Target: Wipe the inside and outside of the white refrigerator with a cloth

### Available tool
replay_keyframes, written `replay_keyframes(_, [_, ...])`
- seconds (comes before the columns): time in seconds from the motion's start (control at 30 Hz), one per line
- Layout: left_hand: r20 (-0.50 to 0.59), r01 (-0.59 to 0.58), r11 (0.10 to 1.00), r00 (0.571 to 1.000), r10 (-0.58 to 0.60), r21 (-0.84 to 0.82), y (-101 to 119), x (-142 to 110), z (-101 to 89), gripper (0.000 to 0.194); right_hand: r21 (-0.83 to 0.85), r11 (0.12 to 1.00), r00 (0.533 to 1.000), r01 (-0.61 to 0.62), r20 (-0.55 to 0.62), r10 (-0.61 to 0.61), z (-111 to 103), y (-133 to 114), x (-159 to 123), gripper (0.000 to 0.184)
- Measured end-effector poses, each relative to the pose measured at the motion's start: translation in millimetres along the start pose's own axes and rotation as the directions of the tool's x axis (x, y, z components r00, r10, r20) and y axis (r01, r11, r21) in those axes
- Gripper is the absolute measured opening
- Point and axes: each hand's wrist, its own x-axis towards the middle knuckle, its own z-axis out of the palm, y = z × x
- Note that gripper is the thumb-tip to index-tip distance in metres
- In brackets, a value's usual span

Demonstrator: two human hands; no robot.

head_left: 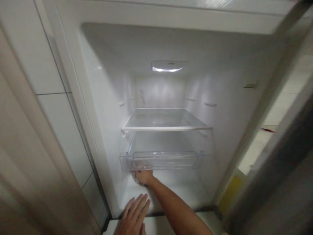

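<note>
My right hand [145, 177] reaches low into an open refrigerator [107, 143], under the clear drawer. Its fingers are bent over a patterned cloth [134, 177], pressed against the left part of the white floor of the compartment. The drawer front partly covers the fingertips. Nearer to me, my left hand [134, 213] rests with its fingers stretched out at the front edge of the refrigerator floor, holding nothing.
Above my right hand sits a clear plastic drawer [165, 160], with a white-edged glass shelf [166, 119] over it. A lit lamp [167, 69] is on the ceiling. Tiled wall [57, 120] stands at left; a blurred dark shape [276, 176] is at right.
</note>
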Motion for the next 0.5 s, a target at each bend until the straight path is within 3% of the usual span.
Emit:
replay_keyframes(0.2, [-0.06,0.07,0.997,0.996,-0.071,-0.016,6.9,-11.4,-2.6,0.072,-0.038,0.999,0.998,-0.017,0.068,0.02,-31.2,16.0,-95.7,0.043])
replay_keyframes(0.3, [-0.017,0.065,0.998,0.998,-0.065,-0.021,7.1,-12.7,-1.0,0.075,-0.114,0.982,0.988,-0.154,-0.007,0.154,-57.1,35.2,-134.9,0.044])
replay_keyframes(0.43, [0.023,-0.002,1.0,1.0,0.003,-0.025,3.1,-10.1,1.9,0.077,-0.165,0.857,0.862,-0.488,-0.246,0.443,-78.4,50.3,-154.1,0.049])
replay_keyframes(0.5, [0.015,0.0,1.0,1.0,0.0,-0.026,1.3,-10.5,4.3,0.078,-0.18,0.831,0.835,-0.527,-0.291,0.467,-78.3,50.8,-152.2,0.051])
